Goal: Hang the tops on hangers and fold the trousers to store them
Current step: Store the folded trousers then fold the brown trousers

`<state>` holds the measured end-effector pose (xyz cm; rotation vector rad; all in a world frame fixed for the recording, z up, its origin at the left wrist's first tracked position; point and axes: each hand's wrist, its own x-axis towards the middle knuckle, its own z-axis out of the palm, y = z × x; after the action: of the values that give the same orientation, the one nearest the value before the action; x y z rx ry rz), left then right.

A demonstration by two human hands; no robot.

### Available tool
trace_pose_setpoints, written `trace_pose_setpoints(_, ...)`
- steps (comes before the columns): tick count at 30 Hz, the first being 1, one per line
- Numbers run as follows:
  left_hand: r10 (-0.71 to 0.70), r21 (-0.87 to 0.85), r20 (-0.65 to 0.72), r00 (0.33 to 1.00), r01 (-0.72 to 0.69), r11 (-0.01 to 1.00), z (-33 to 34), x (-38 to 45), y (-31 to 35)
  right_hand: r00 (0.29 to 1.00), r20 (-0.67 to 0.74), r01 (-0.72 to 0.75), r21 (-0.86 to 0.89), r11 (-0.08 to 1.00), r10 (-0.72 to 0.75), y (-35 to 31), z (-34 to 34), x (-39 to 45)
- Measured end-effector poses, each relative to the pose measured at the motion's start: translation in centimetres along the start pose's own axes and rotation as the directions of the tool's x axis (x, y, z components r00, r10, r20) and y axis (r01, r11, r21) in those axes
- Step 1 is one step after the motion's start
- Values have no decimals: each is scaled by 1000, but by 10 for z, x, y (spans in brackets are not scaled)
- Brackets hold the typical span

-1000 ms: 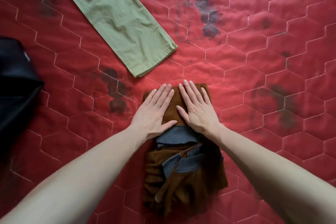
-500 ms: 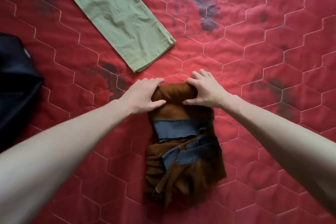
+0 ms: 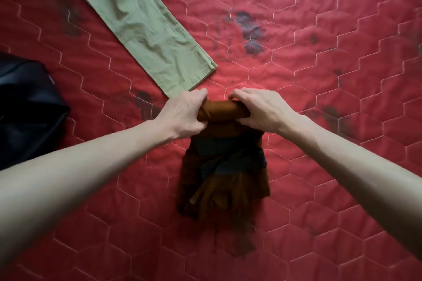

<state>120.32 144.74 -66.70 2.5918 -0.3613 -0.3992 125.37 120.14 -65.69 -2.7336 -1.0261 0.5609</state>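
Gripping brown trousers (image 3: 225, 166) roll's far end, left hand (image 3: 182, 116), right hand (image 3: 262, 109) clamped

No readable text, label, brand, number or sign anywhere in the head view, only a small pale mark on the black fabric (image 3: 27, 107) at the left edge, too blurred to make out.

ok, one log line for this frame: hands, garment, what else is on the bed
left hand: grips roll | right hand: grips roll | brown trousers: far end rolled | green trousers: flat, beyond | dark garment: left | red quilt
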Motion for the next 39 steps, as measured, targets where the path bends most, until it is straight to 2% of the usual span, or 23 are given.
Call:
trace_pose_setpoints(4, 270, 156, 14, 963, -268, 951, -4, -47, 34, 991, 34, 129, -77, 989, -126, -25, -5, -59)
trace_pose_setpoints(7, 368, 230, 94, 925, -380, 896, 6, -81, 52, 977, 50, 213, -114, 970, -209, -41, 12, -100)
trace_pose_setpoints(12, 454, 266, 189, 871, -491, 830, 41, -124, 60, 971, 21, 239, -136, 962, -238, -53, 58, -141)
trace_pose_setpoints(18, 406, 144, 273, 872, -454, 879, 82, -158, 50, 962, 97, 258, -10, 966, -256, -56, 112, -172)
trace_pose_setpoints(20, 327, 76, 160, 931, -342, 936, 88, -158, 52, 969, 64, 239, 28, 971, -241, -56, 120, -174)
trace_pose_setpoints(22, 66, 3, 7, 998, -66, 998, 95, -154, 58, 981, 27, 190, 123, 974, -194, -55, 119, -174)
trace_pose_setpoints(23, -106, -8, -51, 993, 105, 994, 99, -152, 64, 988, -2, 151, 183, 971, -153, -55, 118, -172)
trace_pose_setpoints(25, -439, -109, -91, 894, 430, 896, 109, -151, 78, 996, -88, 7, 356, 934, 26, -56, 116, -166)
trace_pose_setpoints(27, -674, -363, -7, 739, 626, 691, 116, -153, 94, 939, -151, -188, 527, 829, 309, -61, 116, -162)
trace_pose_setpoints(28, -741, -460, 46, 670, 673, 580, 120, -154, 100, 877, -174, -292, 547, 785, 447, -65, 117, -160)
trace_pose_setpoints(30, -816, -533, 122, 565, 731, 427, 127, -157, 105, 733, -169, -501, 520, 692, 658, -76, 121, -160)
trace_pose_setpoints(32, -840, -519, 184, 511, 776, 358, 127, -157, 104, 580, -40, -648, 583, 490, 814, -89, 124, -161)
trace_pose_setpoints(33, -837, -513, 206, 506, 784, 348, 126, -157, 103, 519, 36, -684, 617, 389, 854, -94, 126, -161)
trace_pose_setpoints(35, -814, -566, 212, 541, 747, 349, 121, -157, 101, 473, 149, -711, 646, 277, 868, -99, 129, -162)
trace_pose_setpoints(37, -793, -643, 192, 578, 685, 344, 114, -159, 102, 471, 226, -673, 717, 182, 853, -98, 128, -165)
trace_pose_setpoints(39, -788, -688, 191, 585, 652, 317, 114, -166, 104, 488, 256, -585, 806, 95, 834, -97, 125, -172)
